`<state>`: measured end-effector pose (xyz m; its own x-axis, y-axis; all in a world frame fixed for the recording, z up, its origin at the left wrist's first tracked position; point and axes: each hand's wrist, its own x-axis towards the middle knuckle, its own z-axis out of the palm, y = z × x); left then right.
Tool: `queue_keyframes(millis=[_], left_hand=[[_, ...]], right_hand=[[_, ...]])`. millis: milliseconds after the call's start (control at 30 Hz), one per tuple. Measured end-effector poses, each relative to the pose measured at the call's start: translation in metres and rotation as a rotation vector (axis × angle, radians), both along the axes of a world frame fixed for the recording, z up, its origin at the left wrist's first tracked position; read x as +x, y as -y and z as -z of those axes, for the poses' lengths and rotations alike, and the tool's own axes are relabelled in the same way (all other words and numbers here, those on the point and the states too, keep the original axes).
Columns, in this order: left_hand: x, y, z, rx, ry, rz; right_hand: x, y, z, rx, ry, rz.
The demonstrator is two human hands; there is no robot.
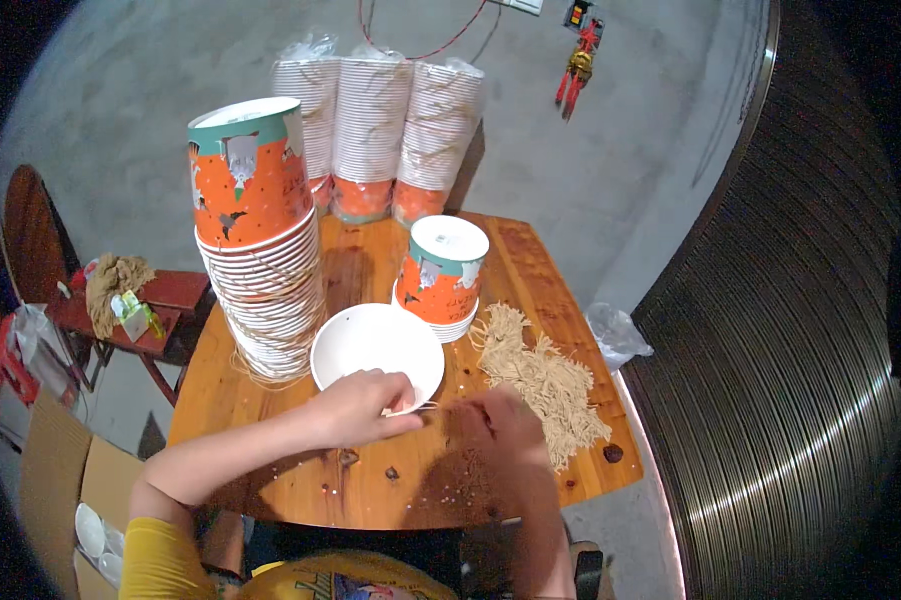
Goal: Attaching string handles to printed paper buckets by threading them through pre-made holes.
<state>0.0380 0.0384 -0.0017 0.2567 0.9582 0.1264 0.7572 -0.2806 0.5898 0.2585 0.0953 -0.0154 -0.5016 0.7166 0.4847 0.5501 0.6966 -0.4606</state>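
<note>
Head view: the left hand (368, 405) grips the near rim of the white tub (372, 342), mid-frame, apparently to steady it, while the right hand (505, 425), blurred, grip undeterminable, is beside cords (550, 390) at centre right, seemingly kept within reach.

Yellow shirt (295, 583), short left sleeve (158, 562); multicoloured print (365, 590) on front; left hand (368, 407), right hand (508, 425) bare.
</note>
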Motion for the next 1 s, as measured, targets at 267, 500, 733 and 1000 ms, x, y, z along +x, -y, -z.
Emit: queue_keyframes(millis=[267, 500, 733, 1000], left_hand=[[-0.023, 0.021, 0.008, 0.293, -0.075, 0.173], [-0.009, 0.027, 0.022, 0.294, 0.075, -0.266], [-0.005, 0.022, 0.035, 0.497, -0.050, -0.353], [-0.011, 0.018, 0.028, 0.372, 0.068, -0.376]], right_hand=[[-0.044, -0.019, -0.009, 0.095, -0.078, -0.359], [-0.075, -0.001, 0.001, -0.209, 0.021, -0.111], [-0.086, 0.002, 0.004, -0.152, 0.073, 0.067], [-0.091, 0.003, 0.008, -0.028, -0.045, -0.032]])
